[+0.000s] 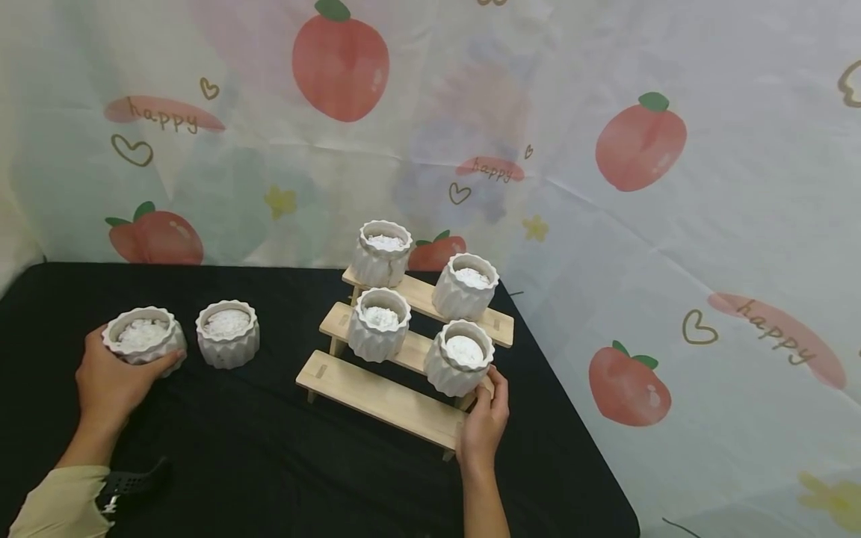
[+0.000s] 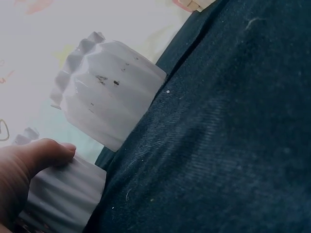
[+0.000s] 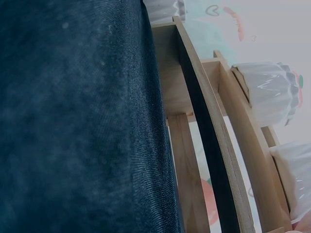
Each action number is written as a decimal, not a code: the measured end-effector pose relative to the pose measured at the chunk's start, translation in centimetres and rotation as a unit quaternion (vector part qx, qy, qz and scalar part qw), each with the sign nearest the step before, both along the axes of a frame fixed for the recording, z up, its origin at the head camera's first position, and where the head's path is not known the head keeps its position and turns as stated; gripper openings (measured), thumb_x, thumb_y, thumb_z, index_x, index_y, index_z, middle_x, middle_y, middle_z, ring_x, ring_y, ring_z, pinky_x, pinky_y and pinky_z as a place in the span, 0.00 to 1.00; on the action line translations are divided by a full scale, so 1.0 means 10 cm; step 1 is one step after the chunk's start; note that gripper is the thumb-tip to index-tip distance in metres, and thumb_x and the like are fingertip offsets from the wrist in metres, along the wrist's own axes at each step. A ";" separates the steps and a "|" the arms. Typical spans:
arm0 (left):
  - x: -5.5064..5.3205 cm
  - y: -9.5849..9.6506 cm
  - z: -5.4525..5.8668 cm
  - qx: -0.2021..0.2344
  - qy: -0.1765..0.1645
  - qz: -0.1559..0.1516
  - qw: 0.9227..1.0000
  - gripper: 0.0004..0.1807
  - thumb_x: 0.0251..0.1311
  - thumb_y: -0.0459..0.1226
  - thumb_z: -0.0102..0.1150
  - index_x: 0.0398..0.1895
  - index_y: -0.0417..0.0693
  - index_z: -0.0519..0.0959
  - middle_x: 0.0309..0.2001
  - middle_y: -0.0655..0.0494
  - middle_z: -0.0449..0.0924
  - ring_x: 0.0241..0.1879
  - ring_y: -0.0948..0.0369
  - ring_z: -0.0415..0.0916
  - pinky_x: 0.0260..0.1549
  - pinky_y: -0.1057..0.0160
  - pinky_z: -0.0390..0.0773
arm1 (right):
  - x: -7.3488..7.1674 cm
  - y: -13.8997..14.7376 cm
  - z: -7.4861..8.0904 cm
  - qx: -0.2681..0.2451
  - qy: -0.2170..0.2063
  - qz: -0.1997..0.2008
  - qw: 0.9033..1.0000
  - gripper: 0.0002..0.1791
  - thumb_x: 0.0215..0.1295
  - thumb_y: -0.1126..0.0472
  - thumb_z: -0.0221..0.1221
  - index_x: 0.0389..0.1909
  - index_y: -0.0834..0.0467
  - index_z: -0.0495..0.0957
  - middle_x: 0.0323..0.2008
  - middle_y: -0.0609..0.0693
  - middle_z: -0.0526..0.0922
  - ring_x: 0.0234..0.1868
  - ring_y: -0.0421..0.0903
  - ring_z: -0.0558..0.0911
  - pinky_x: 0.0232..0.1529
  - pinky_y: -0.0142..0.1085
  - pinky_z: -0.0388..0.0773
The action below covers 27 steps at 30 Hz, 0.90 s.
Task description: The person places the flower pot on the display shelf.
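Observation:
At the left of the head view my left hand (image 1: 114, 381) grips a fluted white pot (image 1: 176, 329) filled with white material. Its thumb lies along the pot's near side, also seen in the left wrist view. A second fluted pot (image 1: 229, 347) stands just right of it, apart from the hand. My right hand (image 1: 486, 422) is at the right end of a three-step wooden stand (image 1: 377, 392). Its curled fingers hold the lower right side of a white pot (image 1: 454, 373) on the middle step. In the right wrist view only a sliver of that hand shows.
Another white pot (image 1: 377, 340) sits on the middle step. Two more, a left pot (image 1: 381, 261) and a right pot (image 1: 464, 291), stand on the top step. The bottom step bears nothing. Black cloth (image 1: 269, 448) covers the table; a printed curtain (image 1: 417, 112) hangs behind.

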<state>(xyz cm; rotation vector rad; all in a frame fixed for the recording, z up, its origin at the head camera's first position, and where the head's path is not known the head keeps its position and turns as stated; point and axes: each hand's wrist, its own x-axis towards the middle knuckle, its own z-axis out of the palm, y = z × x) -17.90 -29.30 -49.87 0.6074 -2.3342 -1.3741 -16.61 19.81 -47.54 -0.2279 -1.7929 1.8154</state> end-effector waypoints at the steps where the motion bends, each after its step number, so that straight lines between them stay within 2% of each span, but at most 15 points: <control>1: 0.00 0.00 0.00 0.000 0.000 0.002 1.000 0.59 0.54 0.43 0.78 0.79 0.33 0.48 0.74 0.27 0.55 0.72 0.32 0.55 0.69 0.34 0.55 | 0.00 0.00 0.00 -0.001 0.001 0.000 1.000 0.19 0.81 0.67 0.43 0.65 0.62 0.73 0.65 0.54 0.73 0.66 0.46 0.70 0.62 0.33 0.66; 11: -0.02 0.02 0.03 -0.004 -0.005 0.027 1.000 0.58 0.52 0.42 0.79 0.79 0.33 0.51 0.74 0.29 0.58 0.72 0.34 0.57 0.69 0.36 0.57 | 0.00 0.01 0.00 0.001 0.000 -0.007 1.000 0.18 0.80 0.67 0.43 0.64 0.62 0.73 0.64 0.54 0.73 0.66 0.46 0.70 0.61 0.33 0.66; 18: 0.01 0.03 0.09 -0.007 -0.005 0.036 0.999 0.58 0.50 0.41 0.80 0.78 0.33 0.53 0.73 0.29 0.60 0.71 0.35 0.58 0.69 0.36 0.58 | -0.01 0.01 -0.02 0.007 -0.001 -0.004 1.000 0.18 0.81 0.67 0.42 0.65 0.61 0.73 0.64 0.53 0.73 0.66 0.46 0.69 0.61 0.33 0.66; 27: 0.04 0.05 0.17 -0.010 0.013 0.036 0.999 0.58 0.48 0.40 0.81 0.78 0.34 0.55 0.73 0.31 0.61 0.71 0.36 0.59 0.69 0.36 0.58 | 0.00 0.01 -0.02 0.010 0.000 -0.005 1.000 0.18 0.81 0.66 0.43 0.64 0.61 0.74 0.63 0.53 0.73 0.64 0.47 0.70 0.58 0.33 0.68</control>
